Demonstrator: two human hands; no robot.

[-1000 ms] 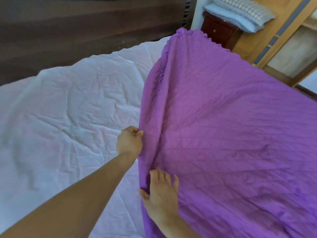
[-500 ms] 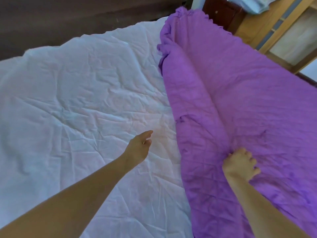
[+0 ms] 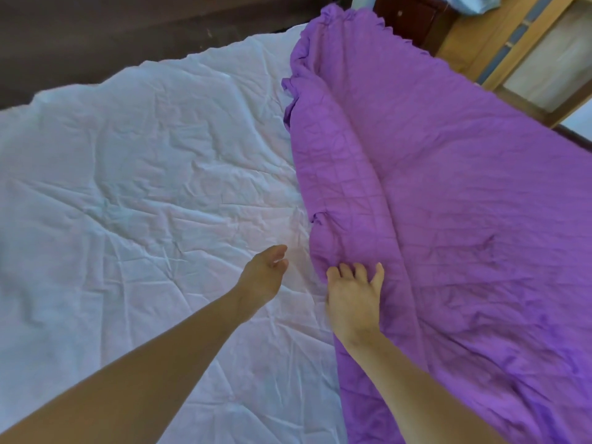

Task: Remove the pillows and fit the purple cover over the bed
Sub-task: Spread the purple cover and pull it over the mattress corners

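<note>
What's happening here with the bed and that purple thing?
A person is making a bed with bare hands. A purple quilted cover with a frilled edge lies over the part of the bed on the person's right, its long edge bunched into a roll down the middle. The right hand rests on that rolled edge, fingers spread. The left hand hovers open beside it, above the crumpled white sheet, holding nothing. The white side is not yet covered.

The sheet [image 3: 128,203] on the left lies flat and open, with lots of room to reach across, but the rolled edge of the cover [image 3: 336,174] makes a long bump on the right.
</note>
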